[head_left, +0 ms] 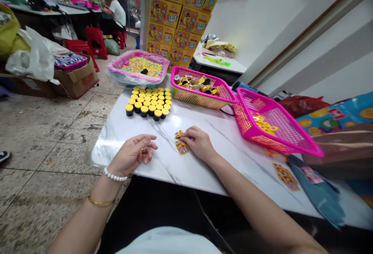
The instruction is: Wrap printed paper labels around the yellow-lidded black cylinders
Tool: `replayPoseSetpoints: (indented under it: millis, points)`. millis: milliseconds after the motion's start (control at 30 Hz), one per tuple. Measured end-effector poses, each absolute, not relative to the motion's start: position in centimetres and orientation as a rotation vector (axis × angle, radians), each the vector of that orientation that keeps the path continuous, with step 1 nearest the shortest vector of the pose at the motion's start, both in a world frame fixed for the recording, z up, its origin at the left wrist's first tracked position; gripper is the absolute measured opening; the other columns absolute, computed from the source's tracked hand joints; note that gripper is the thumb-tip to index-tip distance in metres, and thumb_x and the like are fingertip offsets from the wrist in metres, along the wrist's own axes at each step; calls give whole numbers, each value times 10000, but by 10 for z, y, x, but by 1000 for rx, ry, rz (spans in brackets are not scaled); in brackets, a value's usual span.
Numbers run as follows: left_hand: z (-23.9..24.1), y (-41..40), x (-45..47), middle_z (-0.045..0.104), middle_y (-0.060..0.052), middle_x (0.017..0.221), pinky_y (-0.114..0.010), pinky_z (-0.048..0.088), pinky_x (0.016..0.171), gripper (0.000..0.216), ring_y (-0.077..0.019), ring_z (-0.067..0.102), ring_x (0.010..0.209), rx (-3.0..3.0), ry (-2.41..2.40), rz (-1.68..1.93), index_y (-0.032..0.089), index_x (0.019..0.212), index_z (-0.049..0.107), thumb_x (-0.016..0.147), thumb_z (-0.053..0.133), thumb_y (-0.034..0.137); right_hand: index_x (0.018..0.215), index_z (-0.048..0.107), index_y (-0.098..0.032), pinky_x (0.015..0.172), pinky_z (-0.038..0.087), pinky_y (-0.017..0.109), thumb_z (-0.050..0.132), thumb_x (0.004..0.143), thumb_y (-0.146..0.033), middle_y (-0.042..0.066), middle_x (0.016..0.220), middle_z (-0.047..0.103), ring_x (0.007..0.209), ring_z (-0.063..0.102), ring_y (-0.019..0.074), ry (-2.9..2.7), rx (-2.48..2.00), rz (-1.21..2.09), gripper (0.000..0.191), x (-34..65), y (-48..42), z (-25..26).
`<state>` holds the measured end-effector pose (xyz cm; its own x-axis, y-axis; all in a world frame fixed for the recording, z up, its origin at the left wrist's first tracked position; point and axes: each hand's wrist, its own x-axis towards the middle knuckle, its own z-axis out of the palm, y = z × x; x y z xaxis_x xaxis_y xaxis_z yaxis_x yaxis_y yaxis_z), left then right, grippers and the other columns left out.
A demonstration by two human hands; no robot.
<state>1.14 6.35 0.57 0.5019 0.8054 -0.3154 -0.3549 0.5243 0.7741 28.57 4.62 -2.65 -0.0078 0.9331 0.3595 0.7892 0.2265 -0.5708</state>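
Observation:
My right hand (199, 143) pinches a small colourful printed sticker (178, 134) between thumb and fingertips, just above the tabletop. Directly below it another printed sticker (182, 148) lies flat on the white marbled table (163, 168). To the left my left hand (136, 151) hovers over the table edge with loosely curled fingers spread apart and nothing in them. Beyond both hands stand several small black jars with yellow lids (148, 100), packed close together in rows.
A plastic-lined pink basin (110, 67) of coloured beads stands behind the jars. One pink basket (201, 100) holds wrapped jars; another (287, 118) holds yellow rings. Sticker sheets (285, 175) lie at right. Yellow cartons (167, 11) are stacked behind. A seated person (116, 13) works far left.

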Motion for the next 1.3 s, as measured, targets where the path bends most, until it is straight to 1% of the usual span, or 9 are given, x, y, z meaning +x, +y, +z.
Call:
replayPoseSetpoints:
  millis: [200, 333, 467, 567, 667, 833, 967, 1133, 1300]
  points:
    - [8, 49, 34, 663, -30, 718, -197, 370, 451, 431, -57, 496, 482, 905, 986, 923, 105, 870, 702, 698, 820, 482, 791, 720, -217, 676, 555, 314, 654, 861, -209, 60, 903, 667, 789, 654, 178, -1700, -1374, 161, 96, 251, 43, 3]
    - [12, 48, 38, 632, 1, 666, -201, 387, 522, 332, -71, 495, 546, 1023, 980, 1053, 121, 855, 727, 711, 808, 410, 867, 713, -236, 723, 573, 319, 682, 865, -229, 44, 912, 661, 794, 671, 167, -1719, -1191, 301, 32, 209, 31, 22]
    - [16, 50, 22, 655, -10, 656, -215, 421, 572, 211, -88, 522, 579, 1109, 972, 1087, 135, 749, 732, 741, 773, 342, 1142, 639, -225, 670, 578, 321, 791, 773, -385, 34, 963, 658, 684, 665, 135, -1445, -1229, 980, 430, 192, 37, 27]
    - [15, 50, 11, 699, -30, 684, -227, 459, 592, 158, -108, 576, 604, 1096, 976, 1091, 138, 768, 748, 716, 776, 284, 961, 675, -161, 537, 505, 245, 810, 731, -497, 19, 777, 658, 589, 618, 110, -1185, -1254, 1641, 428, 190, 48, 25]
    - [9, 47, 9, 721, -38, 712, -229, 482, 587, 225, -118, 609, 611, 1024, 1018, 1166, 140, 885, 763, 700, 782, 265, 769, 671, -148, 505, 448, 203, 868, 679, -439, 0, 664, 644, 541, 572, 82, -988, -1173, 1935, 363, 185, 55, 25]
    - [-4, 41, 14, 689, -18, 676, -217, 481, 565, 142, -95, 568, 562, 962, 1221, 1383, 150, 787, 731, 724, 759, 274, 870, 740, -167, 619, 499, 228, 886, 638, -477, 41, 850, 720, 713, 639, 123, -806, -1130, 1856, 414, 173, 50, 27]
    - [-7, 35, 17, 654, 0, 638, -205, 466, 530, 152, -90, 556, 534, 972, 1232, 1363, 151, 793, 701, 738, 750, 284, 704, 683, -175, 656, 467, 236, 901, 625, -428, -4, 708, 673, 672, 589, 108, -845, -1162, 1681, 343, 167, 47, 17]
    - [1, 21, 18, 588, 27, 599, -191, 423, 480, 202, -72, 487, 480, 962, 1270, 1472, 157, 826, 671, 820, 687, 359, 664, 599, -193, 576, 372, 256, 745, 780, -533, -35, 587, 576, 566, 482, 109, -1105, -1338, 1186, 388, 165, 46, 4]
    - [2, 13, 23, 554, 22, 563, -197, 414, 475, 285, -84, 477, 493, 1000, 1250, 1441, 157, 801, 692, 844, 668, 437, 666, 556, -202, 577, 360, 270, 589, 898, -532, -28, 588, 540, 574, 465, 127, -1273, -1420, 992, 404, 163, 35, 3]
